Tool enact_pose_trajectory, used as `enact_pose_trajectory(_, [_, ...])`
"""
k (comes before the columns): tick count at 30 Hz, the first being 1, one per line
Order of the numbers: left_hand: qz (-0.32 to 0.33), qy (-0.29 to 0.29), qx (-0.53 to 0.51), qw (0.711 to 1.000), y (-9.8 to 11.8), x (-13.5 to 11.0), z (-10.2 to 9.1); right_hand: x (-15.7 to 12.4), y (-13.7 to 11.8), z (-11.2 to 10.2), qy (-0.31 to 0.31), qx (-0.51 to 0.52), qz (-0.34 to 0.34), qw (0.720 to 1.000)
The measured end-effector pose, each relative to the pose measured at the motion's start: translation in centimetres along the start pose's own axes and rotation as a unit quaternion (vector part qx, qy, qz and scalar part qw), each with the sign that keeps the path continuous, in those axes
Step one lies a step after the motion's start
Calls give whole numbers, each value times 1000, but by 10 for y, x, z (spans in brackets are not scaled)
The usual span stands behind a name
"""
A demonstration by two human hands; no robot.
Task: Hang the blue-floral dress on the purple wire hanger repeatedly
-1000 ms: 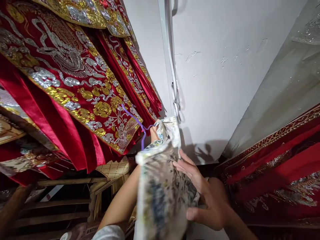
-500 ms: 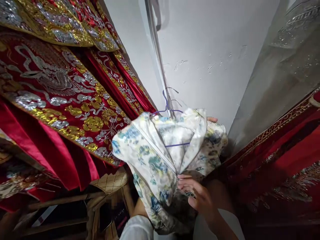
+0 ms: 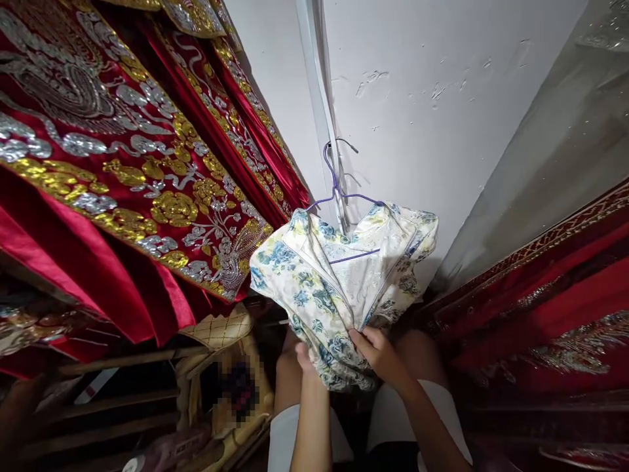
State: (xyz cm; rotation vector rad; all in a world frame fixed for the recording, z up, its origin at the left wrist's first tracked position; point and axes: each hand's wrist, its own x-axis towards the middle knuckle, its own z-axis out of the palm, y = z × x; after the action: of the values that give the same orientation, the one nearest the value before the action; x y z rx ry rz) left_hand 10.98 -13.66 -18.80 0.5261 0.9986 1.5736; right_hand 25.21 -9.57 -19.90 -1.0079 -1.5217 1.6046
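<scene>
A white garment with blue and yellow flowers hangs on a purple wire hanger, hooked on a metal rail against the white wall. My right hand pinches the garment's lower front, fingers closed on the cloth. My left hand is beneath the bunched hem, mostly hidden by the fabric, and touches it from below.
Red robes with gold and silver embroidery hang close on the left. More red embroidered cloth lies on the right under a grey sheet. A gold quilted bag and wooden slats sit below left.
The garment now hangs spread from the hanger on the rail. My left hand has dropped from the hanger to the hem. My right hand has closed on the lower front.
</scene>
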Motion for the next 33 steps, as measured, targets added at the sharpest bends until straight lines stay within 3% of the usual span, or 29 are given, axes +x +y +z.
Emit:
enact_pose_trajectory(4, [1,86,5,996,1,8,-8,-1,-2,9,-9,28,-40,999])
enact_pose_trajectory(7, [76,184,49,979,3,25,-28,-3,-4,3,50,51,-26,997])
enact_pose_trajectory(10, [200,312,95,924,-4,39,-50,-5,-5,-9,112,67,-13,991])
enact_pose_trajectory(12, [254,366,110,888,-16,37,-55,-4,-5,-14,116,66,-9,991])
enact_pose_trajectory(14, [274,327,160,890,-31,28,-48,-2,-5,-13,100,54,5,993])
enact_pose_trajectory(17, [214,102,247,940,-51,15,-23,2,-2,-3,46,22,22,998])
enact_pose_trajectory(19, [172,11,252,952,-58,12,-8,5,-2,2,0,-1,16,1000])
enact_pose_trajectory(23, [211,60,269,938,-60,18,0,14,-24,-5,-43,-31,0,999])
enact_pose_trajectory(26, [245,81,330,908,-66,17,0,36,-74,-24,-3,-36,-44,998])
enact_pose_trajectory(29, [254,49,369,893,-76,14,5,67,-139,-40,68,14,-104,992])
enact_pose_trajectory(33, [254,-20,420,871,-71,19,14,94,-198,-47,71,83,-204,973])
